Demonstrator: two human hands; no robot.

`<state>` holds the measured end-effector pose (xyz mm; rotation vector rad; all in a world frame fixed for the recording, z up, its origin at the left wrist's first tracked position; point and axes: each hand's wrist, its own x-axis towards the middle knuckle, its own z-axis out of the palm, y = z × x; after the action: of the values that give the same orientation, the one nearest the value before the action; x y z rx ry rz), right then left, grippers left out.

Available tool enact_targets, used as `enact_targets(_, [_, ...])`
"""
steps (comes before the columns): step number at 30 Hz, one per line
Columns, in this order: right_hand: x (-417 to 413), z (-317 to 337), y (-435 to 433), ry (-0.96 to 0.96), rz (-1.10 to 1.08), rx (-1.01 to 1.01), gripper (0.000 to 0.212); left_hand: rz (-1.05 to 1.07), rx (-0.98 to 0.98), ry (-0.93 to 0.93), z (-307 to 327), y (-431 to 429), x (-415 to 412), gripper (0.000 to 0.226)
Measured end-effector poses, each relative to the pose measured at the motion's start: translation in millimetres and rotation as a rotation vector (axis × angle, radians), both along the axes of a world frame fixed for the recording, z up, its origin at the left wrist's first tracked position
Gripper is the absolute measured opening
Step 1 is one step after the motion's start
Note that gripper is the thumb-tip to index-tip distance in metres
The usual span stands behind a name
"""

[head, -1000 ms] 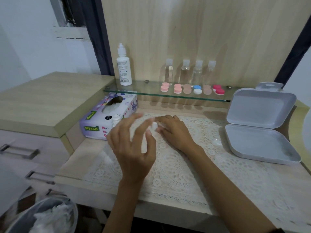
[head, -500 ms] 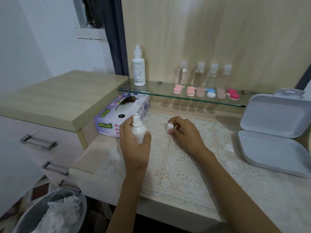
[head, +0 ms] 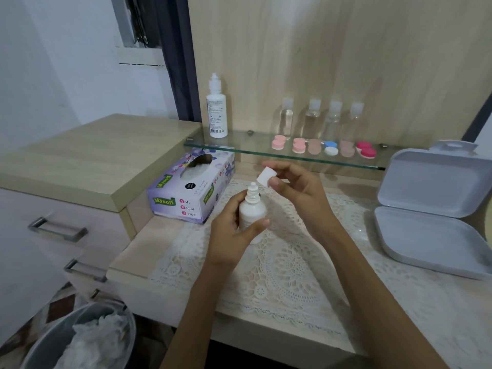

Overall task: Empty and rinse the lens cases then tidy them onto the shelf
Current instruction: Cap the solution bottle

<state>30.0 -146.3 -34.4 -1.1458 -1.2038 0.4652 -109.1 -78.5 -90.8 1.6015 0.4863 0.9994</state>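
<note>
Seemingly nearly done: the lens cases (head: 330, 149) are sitting along the glass shelf (head: 239, 151); the left hand (head: 230, 237) is gripping a small bottle (head: 253, 209), the right hand (head: 299, 191) pinching its cap (head: 265, 177), recapping probably remaining.

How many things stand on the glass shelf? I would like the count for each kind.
White bottle: 1
Clear bottles: 4
Lens cases: 6
Total on the glass shelf: 11
</note>
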Motion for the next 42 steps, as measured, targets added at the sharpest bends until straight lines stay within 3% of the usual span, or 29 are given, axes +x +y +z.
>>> enact_targets(3, [-4.5,9.0,-0.7,-0.066,0.032,0.002,0.027,-0.035,-0.084,-0.015,1.8,0.5,-0.5,0.062])
enact_targets(9, [-9.8,25.6,4.3,-0.398,-0.007,-0.079,0.028,-0.044,-0.124,-0.008,2.1,1.9,-1.8,0.06])
enact_targets(14, [-10.7,28.6,2.9,-0.489,-0.011,-0.122,0.028,-0.051,-0.128,-0.004,3.4,1.8,-1.9,0.055])
enact_targets(22, [-19.7,27.2,0.8,-0.488,-0.078,-0.133,0.017,-0.052,-0.12,-0.015,4.1,0.9,-2.9,0.052])
enact_targets(30, [-21.4,28.4,3.1,-0.522,-0.134,-0.247,0.035,-0.052,-0.118,-0.018,2.9,0.7,-3.2,0.051])
enact_targets(33, [-18.4,30.4,0.0,-0.485,-0.028,-0.227,0.032,-0.046,-0.112,-0.012,3.0,0.5,-3.7,0.056])
enact_targets(42, [-22.2,28.2,3.8,-0.348,-0.096,-0.155,0.018,-0.028,-0.116,0.005,1.2,1.6,-2.9,0.054])
